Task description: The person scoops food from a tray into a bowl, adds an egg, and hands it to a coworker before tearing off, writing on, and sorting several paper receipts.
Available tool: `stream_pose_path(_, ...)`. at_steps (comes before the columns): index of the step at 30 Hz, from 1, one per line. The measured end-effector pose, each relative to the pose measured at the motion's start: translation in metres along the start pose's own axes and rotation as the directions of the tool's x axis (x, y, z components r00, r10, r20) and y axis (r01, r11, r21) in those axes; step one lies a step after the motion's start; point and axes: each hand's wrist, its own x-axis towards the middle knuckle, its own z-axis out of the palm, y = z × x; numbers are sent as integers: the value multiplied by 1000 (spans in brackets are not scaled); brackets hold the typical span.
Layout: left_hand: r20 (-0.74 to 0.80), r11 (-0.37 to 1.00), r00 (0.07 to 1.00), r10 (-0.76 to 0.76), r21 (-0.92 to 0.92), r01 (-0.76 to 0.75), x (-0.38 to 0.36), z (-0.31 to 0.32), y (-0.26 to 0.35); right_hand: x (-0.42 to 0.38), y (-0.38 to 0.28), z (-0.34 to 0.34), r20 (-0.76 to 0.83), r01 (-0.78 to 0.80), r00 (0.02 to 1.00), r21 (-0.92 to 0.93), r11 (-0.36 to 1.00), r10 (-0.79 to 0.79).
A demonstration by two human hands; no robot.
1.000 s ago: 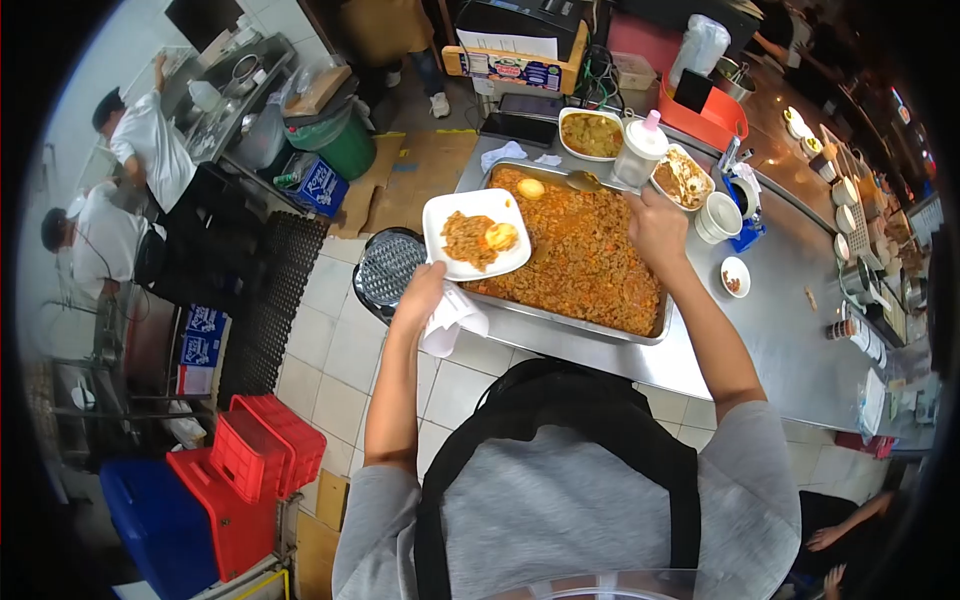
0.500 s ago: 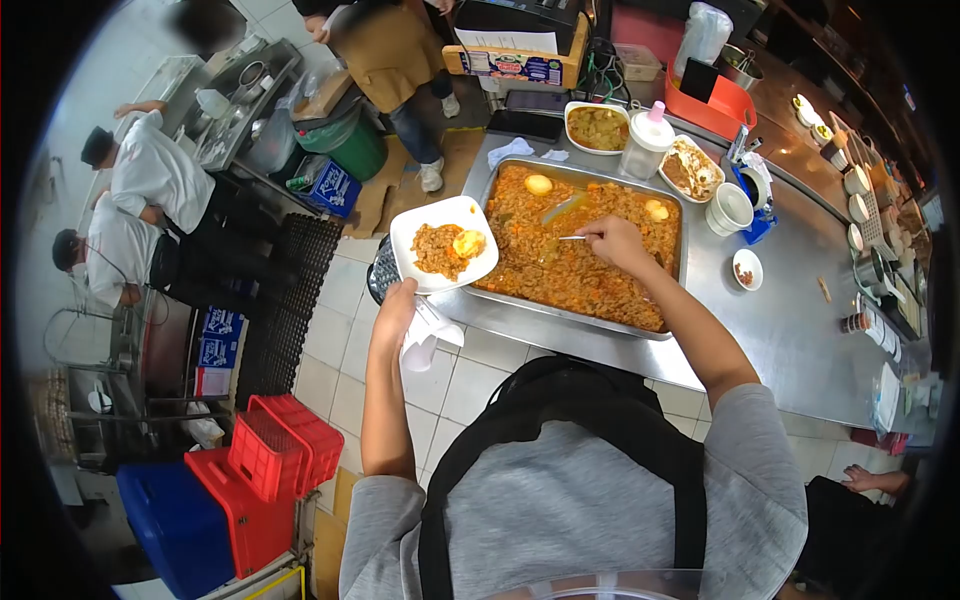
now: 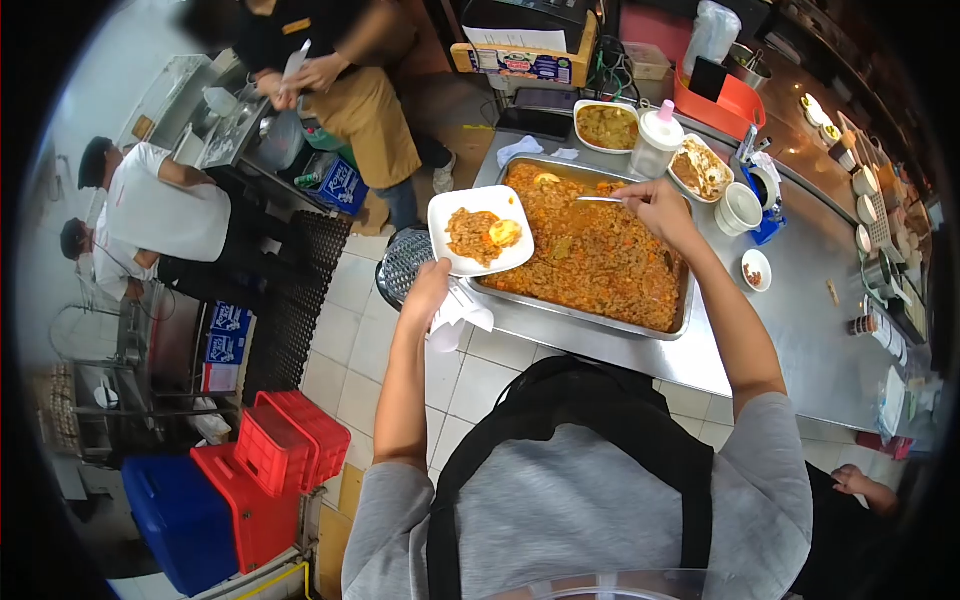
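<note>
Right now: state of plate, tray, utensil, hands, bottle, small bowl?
Left hand: closed on plate
Plate: held, carrying food and egg
Right hand: closed on utensil
Utensil: held, far end unclear
Tray: well filled with saucy mixture
Pink-topped bottle: upright, lid on
Small bowl: some brown bits inside

- square white plate (image 3: 449, 202), face up around 12 o'clock in the view, overlapping the tray's 9 o'clock edge; orange-brown meat stew plus a piece of egg (image 3: 505, 233) at the plate's 3 o'clock
- big metal tray (image 3: 687, 292) toward 2 o'clock, loaded with chunky orange-brown stew (image 3: 600, 265), egg (image 3: 547, 178) at its 11
- silvery spoon (image 3: 598, 199), handle pretty much sideways near the tray's 12, bowl end hard to make out
</note>
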Motion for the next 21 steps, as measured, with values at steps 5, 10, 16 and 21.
stream_pose_path(5,55,999,998,-28,45,25,2,34,20,-13,-24,26,-142,331,927,-120,936,-346)
stream_pose_path(10,191,998,980,-58,36,52,0,47,31,-36,-49,26,-209,509,683,-551,661,-700)
stream_pose_path(16,89,999,995,-35,-17,37,7,52,17,-35,-34,23,-217,520,687,-521,677,-694)
stream_pose_path(21,6,998,1000,-31,-58,31,-20,29,19,-10,26,4,-408,249,801,-439,864,-438)
